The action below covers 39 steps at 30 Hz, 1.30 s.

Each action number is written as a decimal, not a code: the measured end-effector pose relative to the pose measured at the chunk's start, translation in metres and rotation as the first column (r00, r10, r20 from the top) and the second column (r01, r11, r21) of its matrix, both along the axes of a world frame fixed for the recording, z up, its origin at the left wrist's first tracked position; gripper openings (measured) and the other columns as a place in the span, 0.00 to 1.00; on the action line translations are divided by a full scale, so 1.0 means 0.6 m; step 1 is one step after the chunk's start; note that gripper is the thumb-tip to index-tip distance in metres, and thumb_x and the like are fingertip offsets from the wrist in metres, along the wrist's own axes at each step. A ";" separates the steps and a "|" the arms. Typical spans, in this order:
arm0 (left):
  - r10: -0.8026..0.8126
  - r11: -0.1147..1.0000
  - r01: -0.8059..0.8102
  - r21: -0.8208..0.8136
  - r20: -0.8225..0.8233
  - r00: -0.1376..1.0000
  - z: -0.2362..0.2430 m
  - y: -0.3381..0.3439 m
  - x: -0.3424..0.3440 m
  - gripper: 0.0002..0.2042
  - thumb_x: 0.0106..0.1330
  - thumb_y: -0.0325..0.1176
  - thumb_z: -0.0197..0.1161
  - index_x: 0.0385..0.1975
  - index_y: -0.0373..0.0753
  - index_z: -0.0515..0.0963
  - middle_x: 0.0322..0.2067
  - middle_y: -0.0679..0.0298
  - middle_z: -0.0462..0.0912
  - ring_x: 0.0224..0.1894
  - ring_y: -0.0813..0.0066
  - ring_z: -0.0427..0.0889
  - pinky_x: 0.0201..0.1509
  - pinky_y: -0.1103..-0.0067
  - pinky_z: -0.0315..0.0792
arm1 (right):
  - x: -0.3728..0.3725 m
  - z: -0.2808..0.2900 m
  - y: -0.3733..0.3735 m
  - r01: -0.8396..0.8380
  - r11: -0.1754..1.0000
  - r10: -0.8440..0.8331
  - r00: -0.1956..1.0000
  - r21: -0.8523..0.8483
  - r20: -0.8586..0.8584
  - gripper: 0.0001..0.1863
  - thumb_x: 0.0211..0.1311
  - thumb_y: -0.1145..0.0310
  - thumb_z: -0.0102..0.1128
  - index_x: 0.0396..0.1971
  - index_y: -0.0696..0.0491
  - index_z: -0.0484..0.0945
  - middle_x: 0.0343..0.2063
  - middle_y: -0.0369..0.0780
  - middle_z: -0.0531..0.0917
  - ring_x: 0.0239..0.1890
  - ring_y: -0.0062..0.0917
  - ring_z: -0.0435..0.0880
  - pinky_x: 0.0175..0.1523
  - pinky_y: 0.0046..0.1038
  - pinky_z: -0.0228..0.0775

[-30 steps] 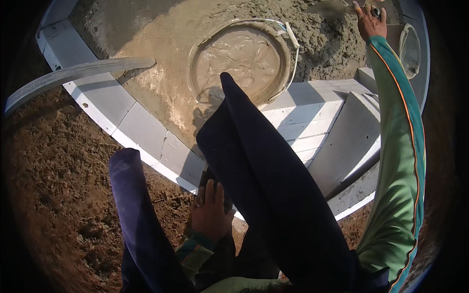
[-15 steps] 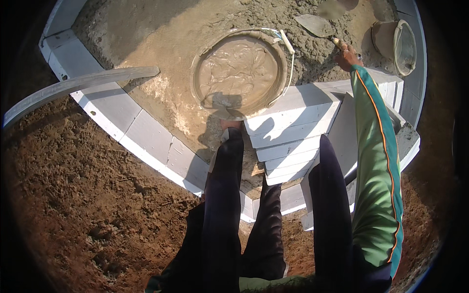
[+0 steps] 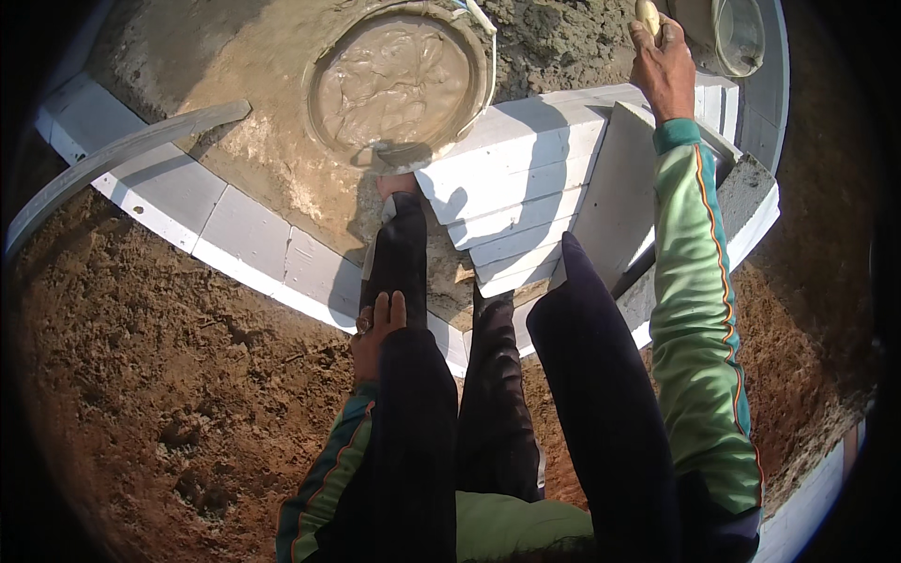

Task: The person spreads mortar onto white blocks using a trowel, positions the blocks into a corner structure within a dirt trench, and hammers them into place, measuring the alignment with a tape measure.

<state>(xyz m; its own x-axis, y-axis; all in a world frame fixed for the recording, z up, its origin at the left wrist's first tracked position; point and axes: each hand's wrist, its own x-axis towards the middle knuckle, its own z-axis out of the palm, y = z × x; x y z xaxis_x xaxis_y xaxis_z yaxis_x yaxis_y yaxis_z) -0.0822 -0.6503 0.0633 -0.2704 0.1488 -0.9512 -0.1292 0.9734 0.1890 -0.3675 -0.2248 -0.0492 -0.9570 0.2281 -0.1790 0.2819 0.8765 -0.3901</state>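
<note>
My right hand (image 3: pixel 666 80) is closed round the pale handle (image 3: pixel 648 16) of a trowel, at the top right. The trowel's blade lies beyond the top edge, out of sight. Below this wrist lean grey-white blocks (image 3: pixel 615 178). My left hand (image 3: pixel 378 328) rests on my dark-trousered left leg, fingers stretched out, with a ring on one finger. Farther off stands a round bucket (image 3: pixel 317 127), filled with wet grey-brown mortar (image 3: pixel 394 80) and with its pale handle (image 3: pixel 481 17) folded to the right.
A stack of white blocks (image 3: pixel 526 178) sits between my legs and the bucket. Rough mortar (image 3: pixel 554 47) lies behind it. Another bucket (image 3: pixel 740 38) lies tipped at the top right. A low curved block wall (image 3: pixel 249 230) surrounds this, with a long grey strip (image 3: pixel 131 155) across it and soil (image 3: pixel 188 375) outside.
The view has shifted, so the bucket and blocks sit higher and farther left. My right hand has come nearer and rightward with the trowel. My left hand now shows on my leg.
</note>
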 end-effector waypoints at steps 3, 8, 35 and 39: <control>-0.002 0.999 0.003 0.040 -0.049 0.999 -0.023 -0.013 0.040 0.41 0.60 0.48 0.69 0.71 0.38 0.61 0.69 0.49 0.66 0.69 0.41 0.67 0.73 0.55 0.60 | 0.026 0.142 -0.113 0.221 0.966 -0.247 0.942 -0.137 -0.226 0.25 0.70 0.52 0.62 0.48 0.61 0.74 0.34 0.48 0.85 0.37 0.40 0.85 0.47 0.35 0.77; 0.028 1.000 -0.029 -0.008 -0.092 0.995 0.009 0.012 0.023 0.39 0.60 0.48 0.70 0.70 0.40 0.64 0.68 0.52 0.67 0.67 0.46 0.70 0.66 0.55 0.69 | 0.178 0.099 -0.135 0.224 0.966 -0.259 0.868 -0.131 -0.423 0.23 0.73 0.56 0.59 0.50 0.60 0.67 0.35 0.48 0.83 0.38 0.41 0.82 0.49 0.37 0.74; 0.079 0.996 -0.080 -0.033 -0.015 0.997 -0.005 0.039 0.053 0.37 0.61 0.48 0.68 0.69 0.38 0.66 0.70 0.51 0.66 0.70 0.45 0.66 0.70 0.56 0.66 | 0.618 0.098 -0.330 0.822 -0.381 -0.547 0.168 -0.422 0.820 0.20 0.71 0.62 0.56 0.58 0.52 0.67 0.31 0.37 0.77 0.34 0.26 0.81 0.32 0.32 0.75; 0.011 0.995 -0.019 -0.098 -0.077 0.997 0.000 0.043 0.067 0.35 0.62 0.46 0.69 0.68 0.38 0.68 0.68 0.51 0.69 0.69 0.49 0.69 0.68 0.60 0.69 | 0.606 0.010 -0.427 0.330 -0.876 -0.453 -0.319 -0.351 0.832 0.21 0.74 0.61 0.54 0.61 0.53 0.66 0.35 0.39 0.78 0.38 0.30 0.83 0.36 0.36 0.79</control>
